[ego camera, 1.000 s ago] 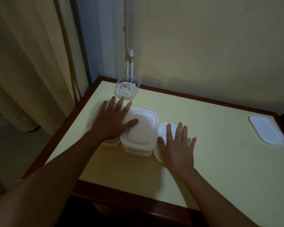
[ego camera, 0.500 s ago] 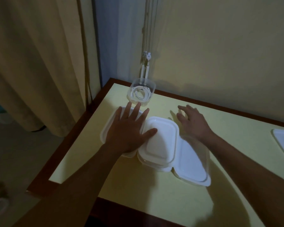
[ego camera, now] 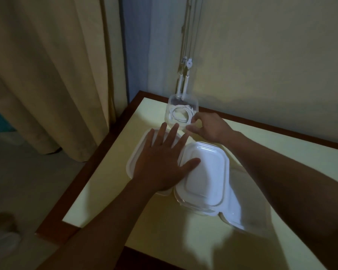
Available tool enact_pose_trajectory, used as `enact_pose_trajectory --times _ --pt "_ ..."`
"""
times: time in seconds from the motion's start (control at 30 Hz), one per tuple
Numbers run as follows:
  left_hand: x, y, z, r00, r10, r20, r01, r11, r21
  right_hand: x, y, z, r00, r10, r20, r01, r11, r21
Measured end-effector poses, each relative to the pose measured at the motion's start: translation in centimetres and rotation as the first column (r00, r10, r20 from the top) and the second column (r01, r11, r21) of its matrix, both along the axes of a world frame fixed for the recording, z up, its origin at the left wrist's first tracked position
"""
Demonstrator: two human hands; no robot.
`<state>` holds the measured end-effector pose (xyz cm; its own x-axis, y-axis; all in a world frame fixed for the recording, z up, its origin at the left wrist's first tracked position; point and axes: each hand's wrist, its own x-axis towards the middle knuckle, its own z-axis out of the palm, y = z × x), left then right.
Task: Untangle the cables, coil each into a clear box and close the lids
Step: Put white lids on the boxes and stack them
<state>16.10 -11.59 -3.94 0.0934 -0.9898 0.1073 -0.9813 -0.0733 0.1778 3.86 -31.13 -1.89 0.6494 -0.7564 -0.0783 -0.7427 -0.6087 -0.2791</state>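
Three lidded clear boxes sit side by side on the yellow table [ego camera: 109, 195]. My left hand [ego camera: 160, 162] lies flat, fingers spread, on the left box [ego camera: 137, 152], its thumb resting on the middle box [ego camera: 205, 174]. The right box [ego camera: 236, 213] lies partly under my right forearm. A fourth clear box [ego camera: 181, 112], without a lid, stands at the back corner with a coiled white cable [ego camera: 180, 112] inside. My right hand [ego camera: 207, 127] reaches to that open box, fingers curled at its near right rim; whether they grip it I cannot tell.
A beige curtain [ego camera: 47, 75] hangs at the left, beyond the table's brown edge [ego camera: 82, 178]. White cords with a small plastic fitting [ego camera: 185, 75] hang down the wall right behind the open box. The floor lies low at the left.
My right hand left the right box and moved up and left to the open box at the back corner. My left hand has stayed flat on the left box. The view shifted left.
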Motion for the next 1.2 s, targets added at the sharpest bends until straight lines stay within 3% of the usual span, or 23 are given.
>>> enact_pose_trajectory --times 0.2,0.57,0.87,1.03,1.1,1.2 --pt "0.0 0.0 0.4 1.0 0.001 0.0 -0.001 1.0 0.03 -5.2 0.0 -0.5 0.998 -0.069 -0.016 0.068 0.997 -0.031" --pt "-2.1 -1.1 2.5 1.0 0.011 -0.024 -0.008 0.993 0.122 -22.6 3.9 -0.4 0.929 -0.37 0.03 0.368 0.928 0.052" --pt "-16.5 -4.4 4.4 0.963 -0.269 -0.024 0.268 0.963 -0.029 -35.8 10.4 -0.3 0.86 -0.508 0.053 0.502 0.86 0.094" --pt "-26.8 -4.6 2.8 0.908 -0.384 -0.167 0.376 0.923 -0.075 -39.8 12.8 -0.5 0.853 -0.52 0.05 0.52 0.854 0.008" --pt "-30.1 -4.2 1.9 0.871 -0.373 -0.32 0.372 0.926 -0.069 -40.9 13.6 -1.0 0.857 -0.513 0.044 0.514 0.857 -0.03" --pt "-33.5 -3.1 0.3 0.765 -0.317 -0.56 0.315 0.943 -0.104 -42.3 14.9 -1.8 0.807 -0.567 0.163 0.571 0.82 0.029"
